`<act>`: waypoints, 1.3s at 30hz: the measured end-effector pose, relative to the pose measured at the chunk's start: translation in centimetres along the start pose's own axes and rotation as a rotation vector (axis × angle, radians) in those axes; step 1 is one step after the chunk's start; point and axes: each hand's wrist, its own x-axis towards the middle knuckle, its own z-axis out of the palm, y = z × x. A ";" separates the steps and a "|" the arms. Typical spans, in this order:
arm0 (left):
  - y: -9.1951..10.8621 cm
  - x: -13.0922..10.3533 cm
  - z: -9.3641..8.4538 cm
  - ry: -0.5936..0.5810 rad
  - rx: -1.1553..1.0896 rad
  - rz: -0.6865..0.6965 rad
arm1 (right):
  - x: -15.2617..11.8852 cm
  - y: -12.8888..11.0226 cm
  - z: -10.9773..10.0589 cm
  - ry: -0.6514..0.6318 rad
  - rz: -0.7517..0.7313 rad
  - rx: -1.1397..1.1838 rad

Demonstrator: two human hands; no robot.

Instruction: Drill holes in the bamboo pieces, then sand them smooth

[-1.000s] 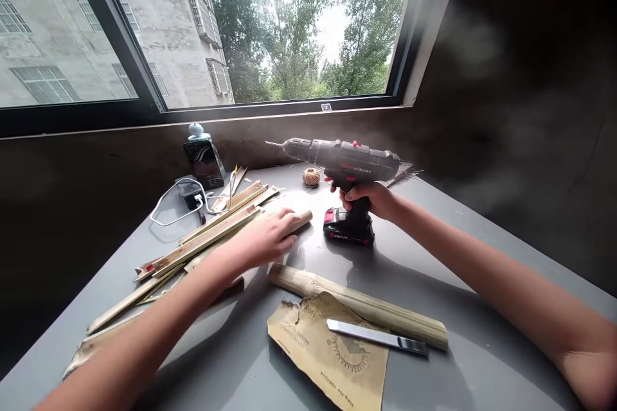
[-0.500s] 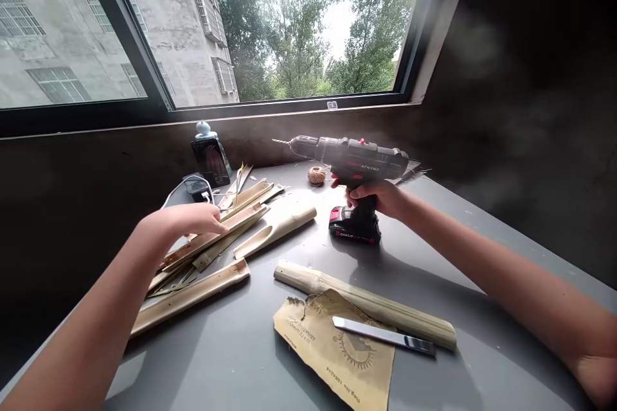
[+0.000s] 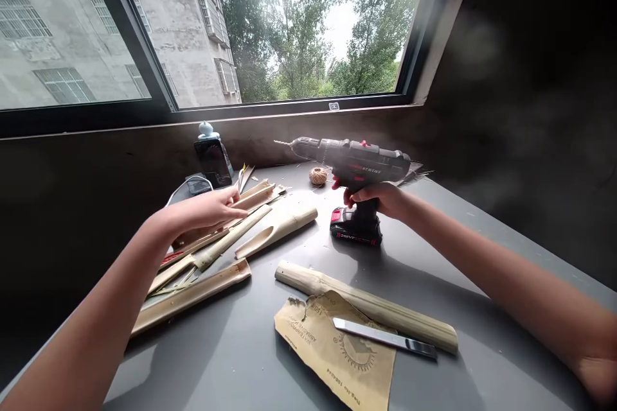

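In the head view my right hand [image 3: 383,198] is wrapped round the handle of a black and red cordless drill [image 3: 354,157]. The drill stands upright on its battery, its bit pointing left. My left hand [image 3: 212,207] is over a pile of split bamboo pieces [image 3: 258,192], thumb and forefinger apart; its other fingers are partly hidden. Below that hand a narrow bamboo strip [image 3: 231,239] lies rounded side up. Right of the pile rests a bamboo tube with a cut-away end [image 3: 289,223]. A half-split bamboo length [image 3: 193,298] lies nearer me.
Up front, a bamboo piece [image 3: 409,314] lies behind brown sandpaper [image 3: 328,347], with a flat metal blade [image 3: 380,335] on top. A ball of twine [image 3: 318,176] sits beyond the drill. A phone on a stand [image 3: 213,160] and a white cable [image 3: 180,187] are at back left.
My left hand has moved forward and right over the pile. A bamboo piece beneath it has turned over and shifted nearer me. My right hand and the drill stay put.
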 end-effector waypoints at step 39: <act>1.0 -3.9 -5.0 0.472 0.184 0.216 | -0.1 -0.1 -0.5 -0.234 -0.002 -0.180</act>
